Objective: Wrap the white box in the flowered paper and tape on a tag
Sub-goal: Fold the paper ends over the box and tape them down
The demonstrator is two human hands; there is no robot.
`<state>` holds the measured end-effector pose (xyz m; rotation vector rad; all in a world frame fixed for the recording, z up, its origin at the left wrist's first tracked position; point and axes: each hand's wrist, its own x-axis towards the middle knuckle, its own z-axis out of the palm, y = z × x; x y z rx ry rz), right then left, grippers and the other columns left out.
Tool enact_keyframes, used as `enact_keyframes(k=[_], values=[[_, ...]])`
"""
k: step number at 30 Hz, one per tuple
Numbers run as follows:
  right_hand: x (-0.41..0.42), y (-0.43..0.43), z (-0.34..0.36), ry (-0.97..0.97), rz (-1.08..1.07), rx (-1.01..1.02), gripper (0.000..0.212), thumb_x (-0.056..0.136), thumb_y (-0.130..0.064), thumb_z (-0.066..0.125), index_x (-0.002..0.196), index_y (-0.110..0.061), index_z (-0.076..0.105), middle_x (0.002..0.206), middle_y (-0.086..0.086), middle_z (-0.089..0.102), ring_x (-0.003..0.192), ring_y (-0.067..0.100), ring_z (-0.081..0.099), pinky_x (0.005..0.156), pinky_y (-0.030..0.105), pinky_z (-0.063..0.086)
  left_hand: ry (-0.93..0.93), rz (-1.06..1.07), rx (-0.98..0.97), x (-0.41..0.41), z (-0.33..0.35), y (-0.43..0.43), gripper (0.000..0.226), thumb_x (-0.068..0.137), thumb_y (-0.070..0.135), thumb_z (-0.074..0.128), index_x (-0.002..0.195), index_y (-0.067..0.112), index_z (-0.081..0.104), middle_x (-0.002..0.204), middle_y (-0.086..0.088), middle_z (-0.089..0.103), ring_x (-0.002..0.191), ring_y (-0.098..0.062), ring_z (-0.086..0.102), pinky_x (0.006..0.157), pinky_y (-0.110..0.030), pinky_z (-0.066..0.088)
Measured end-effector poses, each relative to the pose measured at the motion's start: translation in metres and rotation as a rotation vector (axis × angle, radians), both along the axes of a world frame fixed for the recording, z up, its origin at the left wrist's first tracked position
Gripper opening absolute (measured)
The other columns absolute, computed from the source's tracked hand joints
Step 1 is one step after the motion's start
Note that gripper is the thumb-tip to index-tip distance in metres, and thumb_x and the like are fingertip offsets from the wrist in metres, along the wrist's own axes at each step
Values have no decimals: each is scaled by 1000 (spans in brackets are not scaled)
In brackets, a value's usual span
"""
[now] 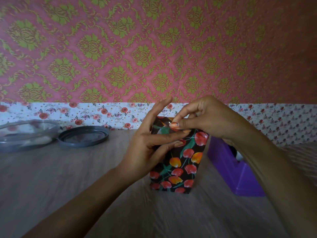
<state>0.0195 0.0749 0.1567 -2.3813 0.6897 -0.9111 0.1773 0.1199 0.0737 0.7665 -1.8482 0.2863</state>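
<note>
A person is standing the box (171,183), already sheathed in flowered paper (189,169), upright near the middle of the desk (68,177), with the left hand (151,143) laying straight fingers flat against its upper front, seemingly to stop it tipping. The right hand (205,117) is pinching the paper's top fold, apparently holding it closed for taping. A purple dispenser (240,172) is sitting just beside the box, toward the desk's right edge; no tag is showing.
</note>
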Motion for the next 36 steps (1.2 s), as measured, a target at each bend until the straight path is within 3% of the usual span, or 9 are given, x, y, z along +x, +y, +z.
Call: enact_keyframes(k=[2, 7, 11, 16, 22, 25, 29, 34, 36], values=[[0, 0, 1, 12, -11, -4, 5, 69, -21, 79, 70, -22, 74, 70, 35, 60, 62, 23, 49, 69, 32, 39, -40, -24, -16, 0, -2, 0, 20, 87, 10, 57, 101, 13, 71, 145, -22, 31, 135, -33, 35, 105, -54, 34], [0, 3, 5, 70, -143, -22, 29, 64, -28, 82, 82, -22, 60, 57, -14, 48, 54, -1, 46, 62, 25, 37, -53, -71, -77, 1, -3, 1, 23, 89, 10, 51, 94, 11, 74, 139, -22, 40, 130, -31, 43, 100, -51, 41], [-5, 2, 7, 150, -378, -165, 51, 54, -46, 82, 86, -19, 52, 64, -8, 46, 57, 6, 43, 52, 26, 31, 91, -95, -17, 4, -7, 0, 21, 84, 21, 63, 104, 26, 59, 127, -4, 53, 123, -18, 50, 93, -42, 49], [-21, -7, 0, 11, -61, 234, 32, 63, -10, 77, 80, -16, 51, 57, -2, 34, 43, 3, 37, 48, 20, 34, 276, -216, 69, 5, -7, -1, 48, 74, 21, 74, 104, 42, 43, 109, 1, 64, 122, -20, 54, 96, -37, 49], [-36, -10, -9, -253, 228, 646, 39, 72, 24, 56, 82, -13, 49, 76, 0, 43, 62, 7, 52, 60, 19, 53, 384, -217, 149, 4, -3, -2, 57, 65, 24, 78, 104, 24, 37, 101, 0, 70, 114, -15, 60, 100, -34, 45], [-35, -9, -10, -307, 267, 702, 43, 58, 13, 63, 84, -17, 49, 70, -4, 48, 61, 7, 49, 61, 26, 42, 393, -207, 159, 6, -3, -1, 63, 63, 23, 79, 107, 27, 34, 103, -3, 70, 113, -16, 61, 100, -36, 45], [-17, -4, -18, -266, -84, 376, 42, 56, -29, 81, 77, -20, 45, 57, -6, 37, 58, 10, 39, 61, 28, 32, 379, -209, 126, 7, -5, -1, 68, 64, 27, 81, 110, 35, 31, 105, -2, 70, 113, -17, 61, 100, -37, 46], [-20, -8, -27, -490, 105, 564, 36, 77, 17, 54, 74, -17, 42, 63, -5, 34, 50, 3, 43, 50, 18, 43, 501, -365, 223, 8, 4, 2, 51, 80, 53, 59, 108, 17, 37, 91, 5, 74, 110, -20, 62, 100, -32, 45], [-28, -5, -31, -610, 224, 705, 40, 68, 20, 56, 77, -16, 43, 64, -5, 41, 53, 5, 48, 49, 18, 46, 657, -386, 262, 5, 9, 3, 39, 79, 38, 60, 104, 16, 40, 82, 2, 74, 98, -18, 68, 92, -29, 50]])
